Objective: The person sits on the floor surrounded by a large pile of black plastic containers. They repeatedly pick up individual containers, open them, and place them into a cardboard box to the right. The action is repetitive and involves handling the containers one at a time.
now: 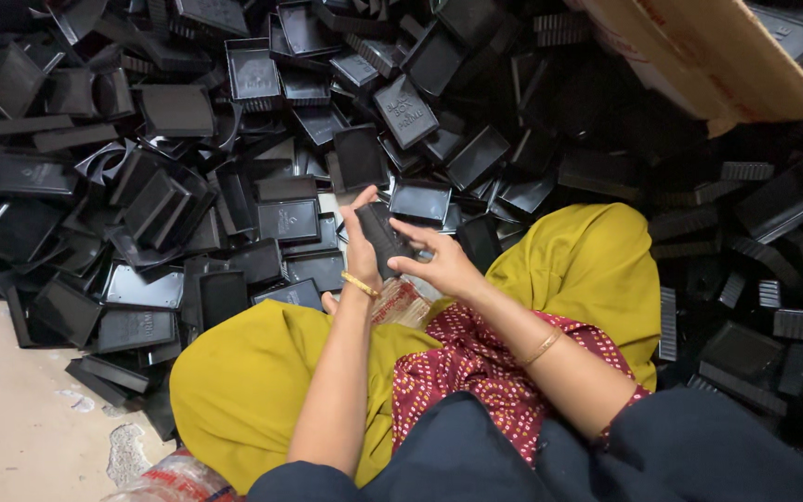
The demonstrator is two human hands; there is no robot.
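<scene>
I sit on the floor with my knees in yellow cloth [243, 372]. Between both hands I hold a small black plastic tray piece [385, 237], upright and just above my lap. My left hand [358, 244] grips its left edge, thumb pointing up. My right hand [439, 262] holds its right side with fingers spread across the face. Thin gold bangles circle both wrists. A large heap of similar black rectangular trays [262, 149] lies just beyond my hands.
The black tray pile spreads across the floor to the left, ahead and right [773, 279]. A brown cardboard box flap [699, 56] leans at the top right. Bare concrete floor [11, 418] shows at the lower left, with a plastic wrapper [174, 479] by my knee.
</scene>
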